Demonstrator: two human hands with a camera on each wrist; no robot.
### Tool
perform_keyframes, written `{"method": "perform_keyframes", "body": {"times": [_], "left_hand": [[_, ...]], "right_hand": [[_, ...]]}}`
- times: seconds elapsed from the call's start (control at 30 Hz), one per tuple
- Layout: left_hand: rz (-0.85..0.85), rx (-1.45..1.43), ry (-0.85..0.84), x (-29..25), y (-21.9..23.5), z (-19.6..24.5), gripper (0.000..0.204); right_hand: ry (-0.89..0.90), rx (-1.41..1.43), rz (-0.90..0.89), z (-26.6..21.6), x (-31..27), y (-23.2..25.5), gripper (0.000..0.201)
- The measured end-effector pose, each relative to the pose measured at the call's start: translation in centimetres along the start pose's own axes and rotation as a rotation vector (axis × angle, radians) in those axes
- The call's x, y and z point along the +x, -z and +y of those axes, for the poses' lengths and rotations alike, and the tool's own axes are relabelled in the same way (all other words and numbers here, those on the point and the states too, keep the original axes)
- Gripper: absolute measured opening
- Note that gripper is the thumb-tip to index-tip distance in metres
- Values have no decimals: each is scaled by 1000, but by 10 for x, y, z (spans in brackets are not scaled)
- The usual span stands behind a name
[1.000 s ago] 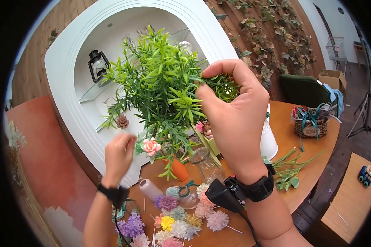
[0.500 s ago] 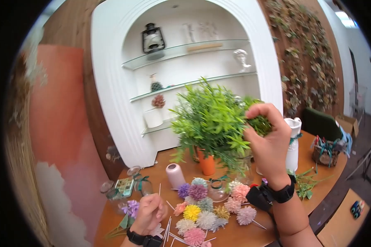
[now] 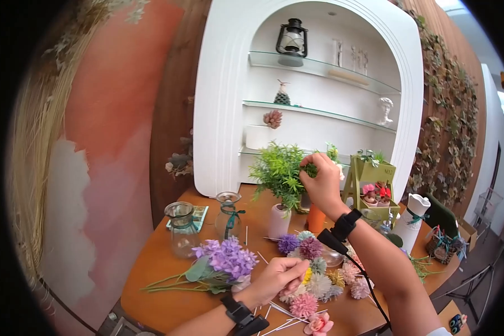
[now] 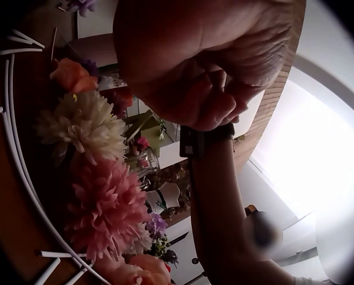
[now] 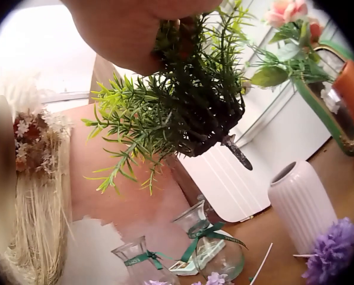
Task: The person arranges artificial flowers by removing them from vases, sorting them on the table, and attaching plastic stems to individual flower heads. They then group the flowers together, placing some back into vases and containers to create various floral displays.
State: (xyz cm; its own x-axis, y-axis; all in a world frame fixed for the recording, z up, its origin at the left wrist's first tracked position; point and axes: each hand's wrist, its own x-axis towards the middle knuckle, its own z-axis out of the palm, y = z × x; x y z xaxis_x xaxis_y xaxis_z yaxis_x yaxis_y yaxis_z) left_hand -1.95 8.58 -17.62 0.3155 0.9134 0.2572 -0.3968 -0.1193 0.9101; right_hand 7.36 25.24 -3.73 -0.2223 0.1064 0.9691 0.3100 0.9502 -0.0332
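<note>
My right hand (image 3: 322,182) pinches a bushy green artificial plant (image 3: 277,171) among its leaves. In the right wrist view the plant's short dark stem (image 5: 239,155) points down, free of any container, to the left of a ribbed pale pink vase (image 5: 301,205). From the head view the lowest leaves overlap the mouth of that vase. My left hand (image 3: 280,278) hovers over the front of the table with loosely curled fingers, nothing visible in them. Beneath and beside it lie several pompom flowers, including a pink one (image 3: 304,305), and thin white sticks (image 3: 280,320).
Two glass vases, one plain-looking (image 3: 182,235) and one with a green ribbon (image 3: 228,218), stand at the left. Purple flowers (image 3: 229,257) lie before them. An orange vase (image 3: 316,218), a green wooden stand (image 3: 375,185) and a white pitcher (image 3: 411,224) are to the right. Behind is a white shelf (image 3: 224,101).
The head view has swung left and tipped up. The plant has moved from in front of the orange vase to near the pink vase. My left hand has left the pink rose and drawn back over the table.
</note>
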Motion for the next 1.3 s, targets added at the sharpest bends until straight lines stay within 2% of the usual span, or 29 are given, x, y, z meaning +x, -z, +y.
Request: {"method": "perform_keyframes", "body": {"times": [0.03, 0.17, 0.3, 0.37, 0.4, 0.47, 0.5, 0.63, 0.7, 1.03, 1.23, 1.3], "left_hand": [[-3, 4, 5, 1, 2, 0, 33], [5, 20, -6, 1, 3, 3, 33], [-13, 43, -20, 2, 3, 5, 33], [-24, 48, -31, 2, 3, 6, 34], [-23, 59, -25, 2, 1, 7, 34], [-19, 66, -23, 1, 1, 8, 35], [-24, 68, -22, 2, 2, 7, 35], [-18, 80, -32, 2, 0, 7, 35], [-23, 75, -28, 3, 1, 6, 35], [-18, 37, -28, 3, 3, 5, 33], [-10, 31, -46, 4, 4, 3, 36], [-7, 31, -44, 4, 3, 4, 36]], "right_hand": [[-63, 1, -14, 1, 0, -5, 19], [-46, -45, 23, 17, 1, -21, 20], [-48, -78, -13, 33, -11, -30, 19], [-77, -132, -230, 37, -21, -32, 21], [-75, -133, -232, 39, -26, -31, 21], [-174, -160, -425, 29, -26, -24, 24], [-182, -197, -458, 29, -25, -20, 29], [-171, -204, -471, 24, -19, -11, 31], [-111, -212, -430, 23, -18, -10, 35], [-33, -287, -364, 9, -11, -4, 38], [-60, -251, -466, 3, -14, -8, 50], [-50, -232, -595, 8, -18, -12, 53]]}}
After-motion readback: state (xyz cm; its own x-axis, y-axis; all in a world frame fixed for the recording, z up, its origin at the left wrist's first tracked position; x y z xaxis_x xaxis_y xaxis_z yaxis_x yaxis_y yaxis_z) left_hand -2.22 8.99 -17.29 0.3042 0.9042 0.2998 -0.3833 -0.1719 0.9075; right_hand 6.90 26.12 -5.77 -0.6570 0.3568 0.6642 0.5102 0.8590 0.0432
